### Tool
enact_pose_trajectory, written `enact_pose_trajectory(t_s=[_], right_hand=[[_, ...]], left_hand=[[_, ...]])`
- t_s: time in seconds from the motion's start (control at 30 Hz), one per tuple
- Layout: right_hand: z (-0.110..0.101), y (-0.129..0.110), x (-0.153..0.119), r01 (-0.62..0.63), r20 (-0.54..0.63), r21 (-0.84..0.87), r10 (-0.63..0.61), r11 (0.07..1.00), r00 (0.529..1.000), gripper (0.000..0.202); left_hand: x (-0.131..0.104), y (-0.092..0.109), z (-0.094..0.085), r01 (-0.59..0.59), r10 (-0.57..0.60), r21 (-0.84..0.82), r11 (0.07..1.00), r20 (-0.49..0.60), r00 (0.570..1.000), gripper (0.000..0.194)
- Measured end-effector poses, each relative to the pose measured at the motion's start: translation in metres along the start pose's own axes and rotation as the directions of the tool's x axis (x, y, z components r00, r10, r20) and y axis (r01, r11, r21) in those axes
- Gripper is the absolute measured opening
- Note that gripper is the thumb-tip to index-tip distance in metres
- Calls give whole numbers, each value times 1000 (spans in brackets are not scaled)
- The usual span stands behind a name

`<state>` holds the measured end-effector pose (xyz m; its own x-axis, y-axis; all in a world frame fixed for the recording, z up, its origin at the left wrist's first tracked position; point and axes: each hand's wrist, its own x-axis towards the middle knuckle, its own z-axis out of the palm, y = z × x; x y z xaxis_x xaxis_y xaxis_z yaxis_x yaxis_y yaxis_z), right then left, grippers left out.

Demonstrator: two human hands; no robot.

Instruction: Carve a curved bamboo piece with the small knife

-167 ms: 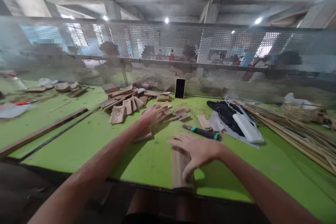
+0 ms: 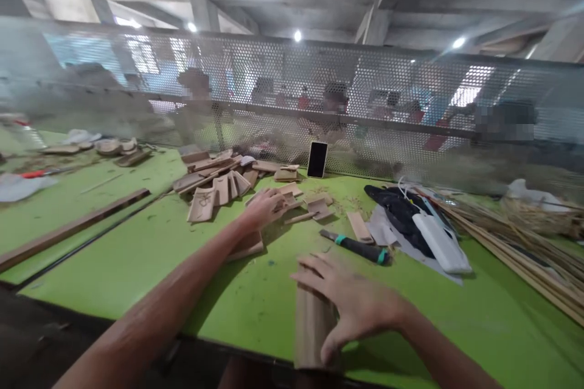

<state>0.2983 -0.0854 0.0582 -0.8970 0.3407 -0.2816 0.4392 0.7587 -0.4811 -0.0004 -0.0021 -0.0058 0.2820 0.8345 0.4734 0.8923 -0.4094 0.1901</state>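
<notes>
My left hand (image 2: 263, 209) reaches into scattered curved bamboo pieces (image 2: 221, 189) on the green table. Its fingers bend downward among them, and I cannot make out whether they grip one. Another bamboo piece (image 2: 249, 244) lies under that wrist. Near the front edge, my right hand (image 2: 353, 298) spreads over a long wooden block (image 2: 311, 325), fingers and thumb apart, touching its top and right side. Beyond this hand lies a knife-like tool (image 2: 356, 246) with a dark wrapped handle and green bands. A flat light piece (image 2: 360, 227) rests behind the tool.
A phone-like dark screen (image 2: 317, 159) leans upright against the perforated metal partition (image 2: 274, 127). At right are a black cloth (image 2: 396, 213), a white device (image 2: 441, 243) and long thin strips (image 2: 515, 249). A wooden bar (image 2: 77, 228) lies left. People sit behind the partition.
The camera view has tilted slightly, so the table's right side sits lower. My right hand stays over the block, and my left hand remains among the bamboo pieces.
</notes>
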Motion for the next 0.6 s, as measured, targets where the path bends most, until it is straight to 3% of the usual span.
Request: enact_pose_trajectory(t_s=[0.07, 0.17, 0.23, 0.33, 0.43, 0.53, 0.6], right_hand=[[4, 5, 0, -56, -91, 125, 68, 991, 994, 108], [7, 16, 3, -159, -218, 339, 242, 927, 946, 108], [7, 21, 7, -183, -244, 452, 318, 873, 916, 107], [6, 22, 12, -229, -221, 594, 430, 771, 875, 90], [2, 17, 13, -271, -223, 651, 520, 709, 825, 59], [-10, 23, 13, -276, -283, 654, 565, 705, 775, 38], [-27, 40, 14, -283, -355, 660, 620, 696, 700, 36]], left_hand=[[-2, -1, 0, -2, 2, 9, 1000, 16, 1000, 24], [-3, -1, 1, -16, 16, 26, 1000, 25, 1000, 25], [-3, -1, 2, -24, 24, 28, 999, 22, 999, 25], [-2, -1, 3, -27, 26, 24, 999, 30, 999, 27], [-2, -1, 2, -6, 6, -6, 1000, 30, 1000, 27], [-3, 0, 1, -2, 3, -23, 1000, 27, 1000, 28], [-3, -1, 2, -14, 14, -16, 1000, 28, 1000, 30]])
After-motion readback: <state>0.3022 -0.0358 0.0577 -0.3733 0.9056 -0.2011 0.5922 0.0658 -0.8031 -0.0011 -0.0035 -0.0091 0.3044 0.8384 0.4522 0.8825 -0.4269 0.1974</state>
